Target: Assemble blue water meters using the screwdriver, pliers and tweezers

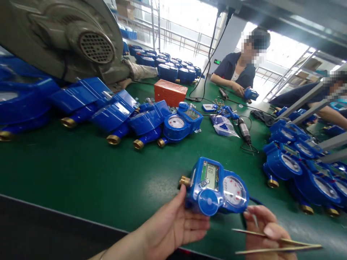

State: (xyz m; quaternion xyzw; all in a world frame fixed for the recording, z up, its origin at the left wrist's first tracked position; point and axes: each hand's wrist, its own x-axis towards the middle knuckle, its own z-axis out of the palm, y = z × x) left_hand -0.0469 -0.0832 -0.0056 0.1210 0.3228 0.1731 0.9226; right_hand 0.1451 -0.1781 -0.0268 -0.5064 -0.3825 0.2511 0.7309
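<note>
My left hand supports a blue water meter, its fingers under the casing and its thumb by the brass end fitting. The meter's small screen shows digits, and its round dial faces up. A round blue cap sits on the near side of the casing. In my right hand is a pair of metal tweezers, arms spread and tips pointing left. The fingertips of that hand are at the meter's right lower edge, perhaps touching it.
Several blue meters line the left of the green table, with more at right. Behind stand a large blower and an orange box. An electric screwdriver lies beyond. A co-worker holds a meter.
</note>
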